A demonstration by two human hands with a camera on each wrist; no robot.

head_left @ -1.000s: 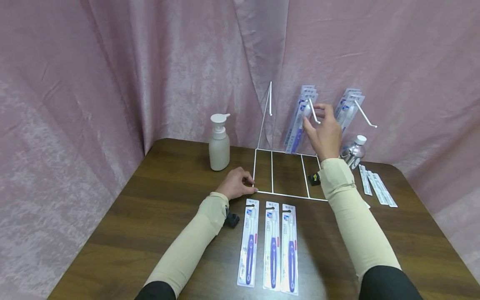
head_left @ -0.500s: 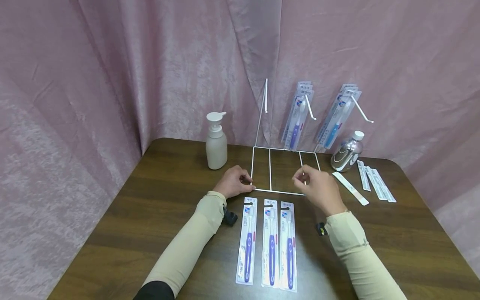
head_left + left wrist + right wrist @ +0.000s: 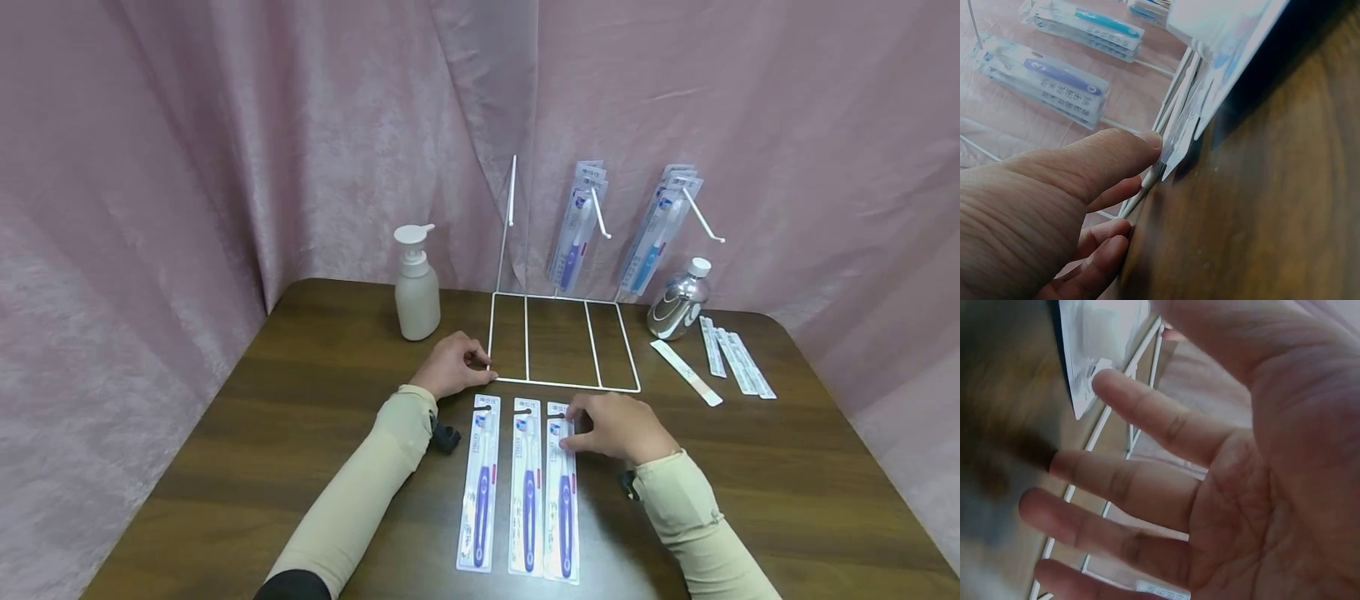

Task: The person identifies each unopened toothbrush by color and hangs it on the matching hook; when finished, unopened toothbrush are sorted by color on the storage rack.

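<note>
My left hand (image 3: 452, 367) pinches the near left corner of a white wire rack (image 3: 564, 385); thumb and fingers meet the wire in the left wrist view. Three packaged toothbrushes with purple handles lie side by side in front of the rack: left package (image 3: 477, 492), middle package (image 3: 527, 492), right package (image 3: 562, 517). Over the right package's top end is my right hand (image 3: 618, 427), its fingers spread in the right wrist view, the index fingertip by the hang hole. Purple toothbrush packs (image 3: 573, 237) and blue toothbrush packs (image 3: 660, 229) hang on two hooks of the rack.
At the rack's left stands a third hook (image 3: 512, 190). A pale pump bottle (image 3: 417, 292) is left of the rack, and a silvery bottle (image 3: 678, 302) with a white cap stands right. Nearby lie a white strip (image 3: 686, 372) and several narrow packets (image 3: 738, 362). A pink curtain (image 3: 337, 125) hangs behind.
My right hand has come away from the hanging purple packs, down and toward me, to the right package on the table. The left hand stays at the rack's corner.
</note>
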